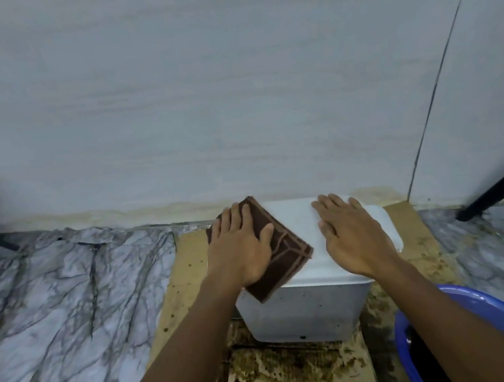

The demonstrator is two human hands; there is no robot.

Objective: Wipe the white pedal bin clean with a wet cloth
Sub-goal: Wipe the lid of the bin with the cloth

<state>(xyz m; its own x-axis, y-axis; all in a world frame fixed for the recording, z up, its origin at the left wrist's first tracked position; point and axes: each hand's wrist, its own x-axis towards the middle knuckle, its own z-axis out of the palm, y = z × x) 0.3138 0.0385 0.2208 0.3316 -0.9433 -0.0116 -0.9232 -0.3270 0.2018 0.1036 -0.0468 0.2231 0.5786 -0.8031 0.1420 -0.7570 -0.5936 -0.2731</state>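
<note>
The white pedal bin (307,312) stands on stained cardboard against the wall, lid closed. A folded brown cloth (285,249) lies on the left part of the lid, one corner hanging over the front edge. My left hand (239,248) presses flat on the cloth with fingers spread toward the wall. My right hand (350,236) rests flat on the bare right half of the lid, palm down, holding nothing. Dark specks dot the bin's front face.
A blue plastic basin (462,311) sits at the lower right, close to my right forearm. Brown-spotted cardboard (294,373) covers the marble-patterned floor (69,303) under the bin. A black leg (499,189) slants down at the right. The pale wall rises directly behind.
</note>
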